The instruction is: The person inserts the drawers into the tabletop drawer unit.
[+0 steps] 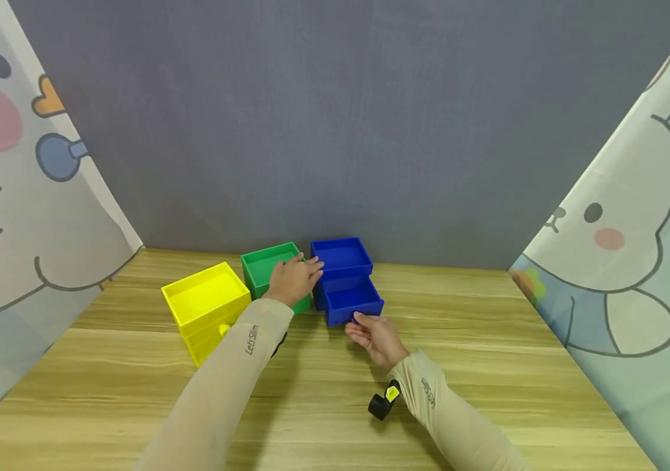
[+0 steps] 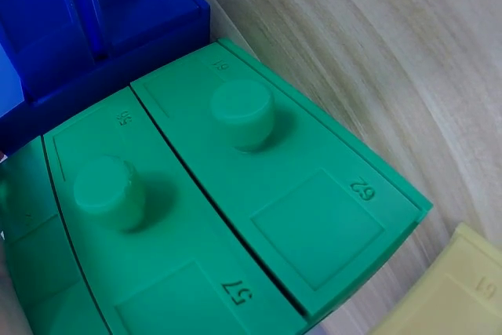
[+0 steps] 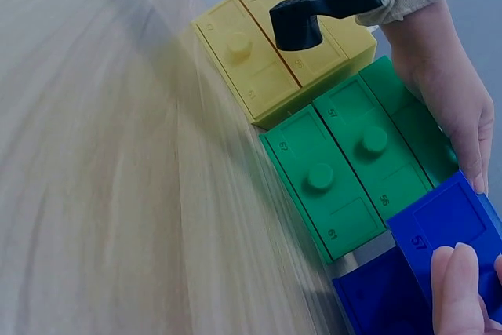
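A blue drawer cabinet (image 1: 341, 257) stands near the back wall with its upper drawer (image 1: 351, 297) pulled out toward me. The right hand (image 1: 377, 337) pinches the front of that drawer at its knob, thumb above and fingers below; the knob itself is hidden. My left hand (image 1: 295, 280) reaches over the green drawer cabinet (image 1: 267, 261), its fingers extended to the blue cabinet's left side. In the left wrist view the green cabinet's closed drawer fronts show two round green knobs (image 2: 243, 113). Inside the blue drawer only its bare floor shows.
To the left stands a yellow drawer cabinet (image 1: 205, 297), angled, partly behind the left sleeve. A black wrist camera (image 1: 380, 405) hangs by the right wrist. All three cabinets stand on a wood-grain table (image 1: 464, 340) before a grey back wall (image 1: 417, 131).
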A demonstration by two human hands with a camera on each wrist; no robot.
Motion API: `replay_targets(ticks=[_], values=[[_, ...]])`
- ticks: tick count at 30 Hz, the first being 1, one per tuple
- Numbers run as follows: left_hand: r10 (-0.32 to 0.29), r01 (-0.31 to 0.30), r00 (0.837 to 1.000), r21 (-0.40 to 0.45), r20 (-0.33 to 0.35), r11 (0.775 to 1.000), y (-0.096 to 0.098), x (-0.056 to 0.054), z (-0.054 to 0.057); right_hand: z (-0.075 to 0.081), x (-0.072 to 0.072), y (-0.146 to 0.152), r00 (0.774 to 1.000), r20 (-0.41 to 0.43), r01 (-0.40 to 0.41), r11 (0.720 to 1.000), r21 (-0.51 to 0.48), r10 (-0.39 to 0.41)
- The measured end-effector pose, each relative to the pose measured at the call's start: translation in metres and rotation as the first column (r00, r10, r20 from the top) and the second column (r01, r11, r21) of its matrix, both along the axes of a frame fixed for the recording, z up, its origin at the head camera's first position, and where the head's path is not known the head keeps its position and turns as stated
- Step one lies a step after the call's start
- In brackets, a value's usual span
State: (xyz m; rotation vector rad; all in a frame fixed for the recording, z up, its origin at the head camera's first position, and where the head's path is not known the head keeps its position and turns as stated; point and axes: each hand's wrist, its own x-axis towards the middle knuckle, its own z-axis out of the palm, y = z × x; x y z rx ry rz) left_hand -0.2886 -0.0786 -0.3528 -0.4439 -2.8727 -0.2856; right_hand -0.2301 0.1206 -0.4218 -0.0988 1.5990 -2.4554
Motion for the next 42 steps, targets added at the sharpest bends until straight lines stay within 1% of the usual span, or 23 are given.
replay_targets(ticks=[1,2,3,9,18,21,26,31,35,38,42], values=[[0.001,-0.001,1.0,0.001,0.0,1.0,0.0,0.0,0.0,0.0,0.0,-0.001,1.0,0.013,0.012,1.0,0.011,-0.013],[0.002,-0.002,1.0,0.0,-0.001,1.0,0.0,-0.001,0.0,0.005,0.002,-0.004,0.998,0.041,0.045,0.998,0.045,-0.047],[0.002,-0.002,1.0,-0.001,-0.003,1.0,-0.001,-0.001,0.0,0.006,0.002,-0.006,0.996,0.058,0.059,0.997,0.055,-0.062],[0.005,-0.005,1.0,-0.007,-0.005,1.0,-0.001,-0.002,-0.001,0.012,0.002,-0.011,0.985,0.127,0.105,0.992,0.073,-0.114],[0.002,-0.001,1.0,-0.019,0.015,1.0,0.002,-0.003,0.001,0.011,-0.002,-0.016,0.986,0.109,0.116,0.99,0.079,-0.124],[0.005,-0.005,1.0,-0.023,0.022,1.0,0.002,-0.003,0.002,0.01,-0.003,-0.016,0.987,0.12,0.096,0.992,0.076,-0.105],[0.002,-0.002,0.999,-0.018,0.033,1.0,0.001,-0.002,0.003,0.01,-0.005,-0.011,0.99,0.142,0.011,0.998,0.064,-0.02],[-0.008,0.008,1.0,-0.009,0.019,1.0,0.0,-0.002,0.004,0.01,-0.008,-0.002,0.988,0.145,-0.059,0.997,0.049,0.052],[-0.011,0.011,1.0,-0.008,0.005,1.0,0.0,-0.002,0.004,0.013,-0.011,0.002,0.988,0.144,-0.072,0.996,0.052,0.063],[-0.01,0.01,1.0,-0.004,0.02,1.0,0.001,-0.002,0.004,0.015,-0.013,0.004,0.987,0.145,-0.076,0.995,0.06,0.067],[-0.006,0.006,0.999,-0.002,0.032,1.0,0.001,-0.002,0.004,0.015,-0.015,0.007,0.981,0.161,-0.117,0.992,0.05,0.108]])
